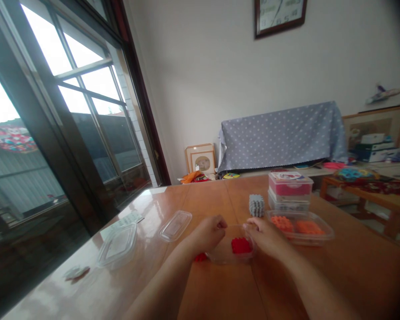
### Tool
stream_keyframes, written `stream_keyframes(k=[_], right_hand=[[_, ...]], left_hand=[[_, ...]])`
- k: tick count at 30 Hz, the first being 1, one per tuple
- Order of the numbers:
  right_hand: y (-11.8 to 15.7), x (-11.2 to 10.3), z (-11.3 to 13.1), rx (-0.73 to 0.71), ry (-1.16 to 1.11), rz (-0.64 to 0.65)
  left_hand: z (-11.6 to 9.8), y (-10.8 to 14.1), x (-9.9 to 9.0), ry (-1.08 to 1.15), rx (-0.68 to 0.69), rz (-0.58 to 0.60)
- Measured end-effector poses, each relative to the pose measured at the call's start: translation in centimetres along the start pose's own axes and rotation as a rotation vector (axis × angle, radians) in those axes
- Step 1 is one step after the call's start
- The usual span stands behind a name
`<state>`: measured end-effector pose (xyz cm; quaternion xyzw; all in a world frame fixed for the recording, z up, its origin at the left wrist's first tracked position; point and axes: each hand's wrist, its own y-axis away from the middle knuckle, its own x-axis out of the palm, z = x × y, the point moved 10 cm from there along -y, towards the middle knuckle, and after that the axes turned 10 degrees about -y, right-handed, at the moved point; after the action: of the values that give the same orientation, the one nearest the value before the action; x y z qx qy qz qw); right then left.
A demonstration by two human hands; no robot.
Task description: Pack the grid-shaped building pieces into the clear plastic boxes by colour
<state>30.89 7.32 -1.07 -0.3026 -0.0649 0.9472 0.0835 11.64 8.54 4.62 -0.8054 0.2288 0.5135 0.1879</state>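
Note:
In front of me a clear plastic container (225, 257) sits on the table with a stack of red bumpy-edged pieces (241, 246) in its right part. My left hand (211, 232) is closed at the container's far left rim, its fingers curled inward. Opposite it, my right hand (260, 232) is closed on the far right rim, thumb and fingers together. Another red piece (200, 257) lies on the table, partly hidden behind my left wrist. Just beyond my right hand stands a grey stack of similar pieces (256, 205).
On the right, an open clear container (315, 241) holds orange pieces (309, 227). Behind it, a box with pink contents (290, 189) rests on another clear box (288, 204). Clear lids (175, 226) and an upturned-looking container (118, 244) lie left, near a small packet (76, 273).

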Motion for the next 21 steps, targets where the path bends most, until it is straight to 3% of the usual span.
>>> stream_keyframes(k=[5, 8, 13, 21], right_hand=[[0.1, 0.3, 0.0, -0.016, -0.007, 0.028], [0.0, 0.4, -0.2, -0.017, -0.012, 0.031], [-0.2, 0.7, -0.8, -0.004, -0.039, 0.044], [-0.2, 1.0, -0.9, -0.002, -0.01, 0.051]], left_hand=[[3.1, 2.2, -5.0, -0.007, -0.02, -0.125], [5.2, 3.7, -6.5, -0.077, -0.014, -0.165], [5.8, 5.8, -6.4, -0.193, 0.077, -0.104], [6.5, 6.2, -4.9, -0.21, 0.03, -0.043]])
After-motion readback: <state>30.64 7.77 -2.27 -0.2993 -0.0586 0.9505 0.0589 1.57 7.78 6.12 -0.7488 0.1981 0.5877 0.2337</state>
